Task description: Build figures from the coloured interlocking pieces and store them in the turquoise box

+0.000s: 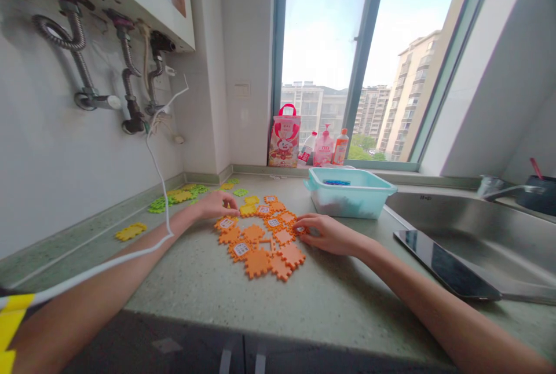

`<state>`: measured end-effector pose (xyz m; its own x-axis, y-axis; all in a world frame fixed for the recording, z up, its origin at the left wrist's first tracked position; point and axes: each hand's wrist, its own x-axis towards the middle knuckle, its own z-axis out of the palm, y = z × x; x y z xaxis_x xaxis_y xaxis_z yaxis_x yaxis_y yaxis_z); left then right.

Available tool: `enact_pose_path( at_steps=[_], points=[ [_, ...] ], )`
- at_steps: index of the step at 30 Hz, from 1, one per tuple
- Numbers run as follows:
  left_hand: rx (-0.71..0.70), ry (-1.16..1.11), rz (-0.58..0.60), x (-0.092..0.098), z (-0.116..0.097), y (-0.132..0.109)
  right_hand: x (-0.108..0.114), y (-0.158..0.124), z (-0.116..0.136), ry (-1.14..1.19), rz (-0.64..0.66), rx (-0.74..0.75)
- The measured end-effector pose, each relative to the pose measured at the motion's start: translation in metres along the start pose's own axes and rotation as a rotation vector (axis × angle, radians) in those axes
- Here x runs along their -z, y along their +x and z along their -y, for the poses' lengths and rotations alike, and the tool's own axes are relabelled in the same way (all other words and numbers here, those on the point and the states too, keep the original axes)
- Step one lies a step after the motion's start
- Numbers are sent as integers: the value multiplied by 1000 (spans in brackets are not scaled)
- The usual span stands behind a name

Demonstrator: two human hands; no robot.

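A patch of joined orange foam puzzle tiles (260, 241) lies on the speckled countertop (204, 281), some with white labels. My left hand (215, 205) rests at its far left edge, fingers curled over an orange tile beside a yellow tile (248, 209). My right hand (324, 234) presses on the right edge of the patch, fingertips pinching a small orange labelled tile (299, 228).
Loose yellow and green tiles (182, 195) lie along the left wall, another yellow one (130, 230) nearer. A teal plastic tub (350, 191) stands behind the patch. A dark phone (447, 264) lies at the sink's (478, 223) edge. Bottles and a bag (284, 136) line the windowsill. A white cable (158, 177) hangs from the wall.
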<state>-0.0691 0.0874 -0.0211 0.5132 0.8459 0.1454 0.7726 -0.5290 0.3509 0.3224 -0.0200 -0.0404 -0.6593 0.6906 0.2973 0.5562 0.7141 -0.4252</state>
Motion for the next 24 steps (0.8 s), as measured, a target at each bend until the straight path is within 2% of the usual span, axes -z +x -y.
enact_pose_path(
  at_steps=[5, 9, 13, 18, 20, 24],
  points=[
    [25, 21, -33, -5, 15, 7, 0, 0, -1, 1, 1, 5],
    [27, 46, -116, -4, 25, 8, -1, 0, -2, -14, 0, 7],
    [43, 17, -180, -8, 10, 7, -1, 1, -2, -28, 6, 7],
    [60, 21, -128, -17, -7, 10, -1, 1, -1, -38, 6, 9],
    [93, 45, -146, -13, -7, 10, -1, 1, -1, -37, 2, 16],
    [127, 156, -288, 8, 0, 3, -2, 0, -1, -43, 0, 27]
  ],
)
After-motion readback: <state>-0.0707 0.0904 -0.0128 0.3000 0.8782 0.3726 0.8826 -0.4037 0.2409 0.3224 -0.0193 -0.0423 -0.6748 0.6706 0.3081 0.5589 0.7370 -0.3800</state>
